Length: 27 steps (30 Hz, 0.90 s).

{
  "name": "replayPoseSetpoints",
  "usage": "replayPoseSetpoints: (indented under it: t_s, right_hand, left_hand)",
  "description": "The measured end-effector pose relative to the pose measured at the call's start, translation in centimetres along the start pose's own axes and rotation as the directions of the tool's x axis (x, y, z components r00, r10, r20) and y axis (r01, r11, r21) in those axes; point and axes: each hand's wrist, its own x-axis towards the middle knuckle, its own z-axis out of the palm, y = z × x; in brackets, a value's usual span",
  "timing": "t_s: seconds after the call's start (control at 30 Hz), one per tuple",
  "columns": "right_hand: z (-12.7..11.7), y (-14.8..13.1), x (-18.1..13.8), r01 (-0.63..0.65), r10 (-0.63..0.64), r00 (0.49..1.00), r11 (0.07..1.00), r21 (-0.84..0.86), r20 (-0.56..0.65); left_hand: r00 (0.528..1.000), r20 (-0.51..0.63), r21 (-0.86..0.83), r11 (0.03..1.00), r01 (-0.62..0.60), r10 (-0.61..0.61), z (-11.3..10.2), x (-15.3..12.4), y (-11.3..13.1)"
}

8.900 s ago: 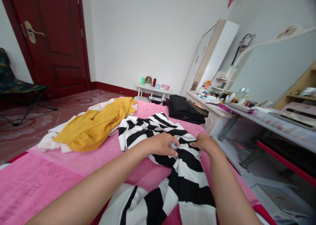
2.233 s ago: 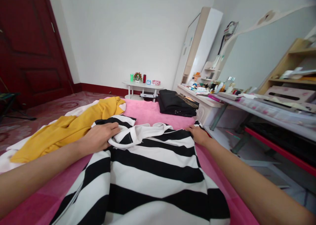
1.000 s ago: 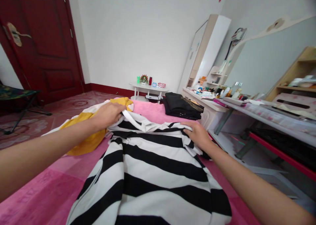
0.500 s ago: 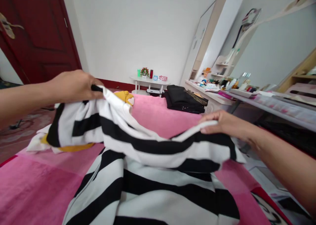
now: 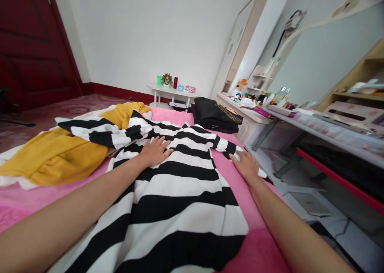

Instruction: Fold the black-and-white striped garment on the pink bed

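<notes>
A black-and-white striped long-sleeved top [image 5: 183, 181] lies spread out, its collar end away from me. My left hand [image 5: 156, 151] rests flat on its upper left chest, fingers spread. Over the right sleeve [image 5: 223, 145] lies my right hand [image 5: 246, 166], fingers stretched towards the body of the top; the cuff shows beyond the hand. The left sleeve [image 5: 102, 131] is bent out across a mustard-yellow garment [image 5: 69, 157] with white parts.
A pink blanket [image 5: 264, 245] lies under the clothes. Folded black clothes [image 5: 214, 115] are stacked at the far right. Beyond stands a small white table [image 5: 172, 92] with several small items. A cluttered dressing table [image 5: 339, 131] runs along the right, and a dark red door [image 5: 30, 45] is at left.
The striped top's raised collar end has come down flat. Both hands have let go of its shoulders; the left now presses on the chest, the right on a sleeve. The view has shifted.
</notes>
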Motion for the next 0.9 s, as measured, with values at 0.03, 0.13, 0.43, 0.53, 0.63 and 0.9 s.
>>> replayPoseSetpoints:
  t_s: [0.03,0.13,0.43,0.53,0.63,0.9]
  right_hand:
    - [0.5,1.1,-0.2,-0.006,0.007,1.0,1.0,-0.009,0.026]
    - [0.2,3.6,0.5,0.067,-0.065,0.996,0.998,-0.017,0.054]
    - [-8.2,-2.8,2.5,0.119,-0.148,0.989,0.872,0.475,0.023]
    - [-10.8,-6.4,1.2,0.214,-0.237,0.97,0.738,0.64,-0.052]
    - [-10.4,-6.0,0.7,0.256,-0.258,0.964,0.838,0.481,-0.063]
    - [-3.1,2.5,-0.1,0.098,-0.066,0.944,0.992,-0.084,0.323]
  left_hand:
    - [1.0,0.001,-0.012,1.0,0.008,-0.008,0.5,-0.3,-0.1]
    - [1.0,-0.001,-0.031,0.999,0.016,-0.016,0.2,-0.3,-0.3]
    - [0.999,0.003,-0.077,0.996,0.036,-0.035,-0.1,-0.4,-0.3]
    - [1.0,0.002,-0.081,0.996,0.031,-0.031,-0.1,-0.4,-0.4]
    - [0.999,0.001,-0.081,0.996,0.033,-0.033,-0.5,-0.6,-0.3]
    - [0.999,-0.002,-0.101,0.994,0.047,-0.048,-1.0,-0.9,0.1]
